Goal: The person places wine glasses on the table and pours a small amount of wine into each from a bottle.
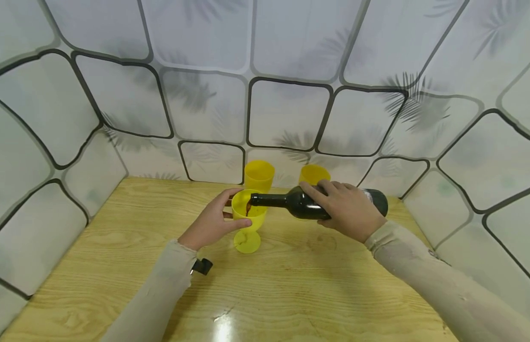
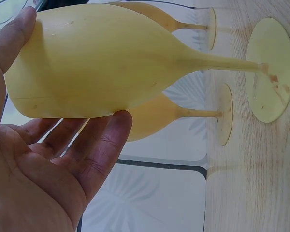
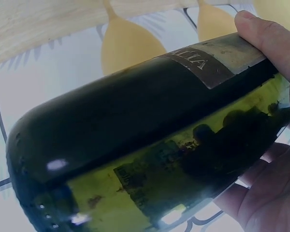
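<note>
My left hand (image 1: 213, 218) holds a yellow plastic goblet (image 1: 254, 222) by its bowl, thumb on the near side and fingers round the far side. Brownish-red drips mark the goblet's foot (image 2: 273, 77) in the left wrist view. With my right hand (image 1: 348, 209) I grip a dark green wine bottle (image 1: 303, 204) round its body. It lies nearly level, its mouth over the goblet's rim, and a dark red stream (image 1: 248, 207) runs into the bowl. In the right wrist view, liquid lies along the tilted bottle (image 3: 101, 121), and the label is partly covered by my hand.
Two more yellow goblets stand at the back, one behind the held goblet (image 1: 259, 174) and one behind the bottle (image 1: 314, 174), partly hidden. Patterned wall covering (image 1: 290, 114) closes off the back and both sides of the wooden table (image 1: 299, 285). A black wrist device (image 1: 202, 266) sits at my left cuff.
</note>
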`<state>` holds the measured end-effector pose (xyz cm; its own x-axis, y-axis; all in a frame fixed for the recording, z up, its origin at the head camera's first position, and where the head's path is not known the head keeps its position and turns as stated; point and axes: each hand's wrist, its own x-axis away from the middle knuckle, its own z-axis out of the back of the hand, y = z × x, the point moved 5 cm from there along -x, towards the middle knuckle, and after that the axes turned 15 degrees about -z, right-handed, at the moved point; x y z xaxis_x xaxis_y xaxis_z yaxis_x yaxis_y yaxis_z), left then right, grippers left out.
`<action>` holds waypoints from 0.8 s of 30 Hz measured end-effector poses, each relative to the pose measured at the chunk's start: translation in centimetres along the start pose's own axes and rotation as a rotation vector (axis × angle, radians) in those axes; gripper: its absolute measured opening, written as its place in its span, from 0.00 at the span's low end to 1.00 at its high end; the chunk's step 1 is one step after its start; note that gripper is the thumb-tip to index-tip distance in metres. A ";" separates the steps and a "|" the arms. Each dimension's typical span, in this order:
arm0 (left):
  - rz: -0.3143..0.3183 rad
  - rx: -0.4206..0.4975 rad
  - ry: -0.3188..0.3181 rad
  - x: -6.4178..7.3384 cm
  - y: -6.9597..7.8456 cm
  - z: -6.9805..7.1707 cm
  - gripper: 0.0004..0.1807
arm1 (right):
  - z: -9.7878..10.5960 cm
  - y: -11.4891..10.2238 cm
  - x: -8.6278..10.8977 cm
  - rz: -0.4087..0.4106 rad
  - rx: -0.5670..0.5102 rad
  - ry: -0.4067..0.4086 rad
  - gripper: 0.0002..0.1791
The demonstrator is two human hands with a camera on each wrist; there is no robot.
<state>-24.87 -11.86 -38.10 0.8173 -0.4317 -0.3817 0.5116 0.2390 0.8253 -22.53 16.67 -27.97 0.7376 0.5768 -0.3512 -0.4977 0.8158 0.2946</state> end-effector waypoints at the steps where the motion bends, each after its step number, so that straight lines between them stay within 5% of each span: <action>1: 0.001 -0.003 -0.001 0.0 0.0 0.0 0.49 | 0.0 0.0 0.0 -0.001 -0.003 -0.002 0.59; 24: -0.033 -0.002 -0.003 -0.1 0.1 0.1 0.48 | -0.3 -0.2 -0.3 -0.009 -0.013 -0.024 0.58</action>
<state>-24.91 -11.87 -37.92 0.7992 -0.4417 -0.4076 0.5389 0.2265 0.8113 -22.76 16.32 -28.23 0.7527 0.5683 -0.3323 -0.4967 0.8216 0.2798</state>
